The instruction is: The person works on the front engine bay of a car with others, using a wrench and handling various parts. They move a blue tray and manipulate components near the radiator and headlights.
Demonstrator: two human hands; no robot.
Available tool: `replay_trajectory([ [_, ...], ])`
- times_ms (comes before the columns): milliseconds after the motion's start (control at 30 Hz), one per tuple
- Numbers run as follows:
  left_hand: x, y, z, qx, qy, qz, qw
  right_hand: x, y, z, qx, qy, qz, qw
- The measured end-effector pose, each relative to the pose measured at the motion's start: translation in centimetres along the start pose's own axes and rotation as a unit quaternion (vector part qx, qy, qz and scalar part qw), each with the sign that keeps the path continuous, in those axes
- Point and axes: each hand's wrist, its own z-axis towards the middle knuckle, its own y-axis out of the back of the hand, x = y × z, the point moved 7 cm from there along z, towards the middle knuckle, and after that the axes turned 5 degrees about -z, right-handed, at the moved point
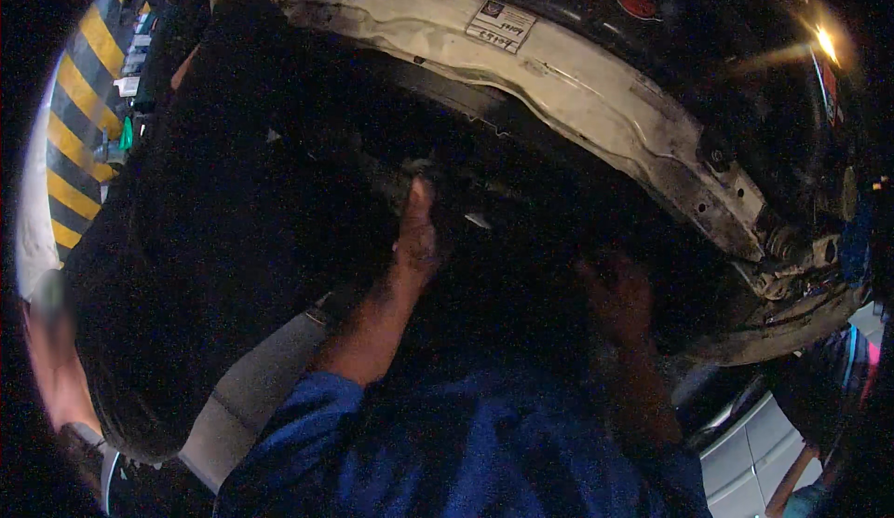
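My left hand (pixel 417 234) reaches forward into the dark front of a car. Its thumb points up and away from me, pressed near a small greyish part (pixel 419 166); the fingers are curled round something too dark to make out. To the right, my right hand (pixel 619 290) is held lower in deep shade. Its fingers look bent and apart, with no object visible in them. Beyond both hands, a worn cream-coloured metal crossmember (pixel 577 89) with a white label (pixel 501 26) curves across the car's front. A small pale piece (pixel 478 221) shows between the hands.
Close on my left, a person in black clothing (pixel 177 238) leans toward the car. A person's bare forearm (pixel 58 360) is at the far left edge. Yellow-and-black striping (pixel 74 145) runs behind them. A bright lamp (pixel 826 45) shines at upper right; another person's arm (pixel 792 481) shows lower right.
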Motion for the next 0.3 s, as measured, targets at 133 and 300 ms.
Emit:
replay_trajectory([
  [133, -2.3, -4.5, -0.9, 0.022, -0.111, 0.340, 0.934, 5.3, 5.7, 0.8, -0.195, 0.139, 0.013, 0.971],
  [300, -1.5, -3.7, -0.1, 0.073, -0.153, 0.301, 0.938, 5.5, 0.8, 6.1, -0.062, 0.078, -0.251, 0.963],
])
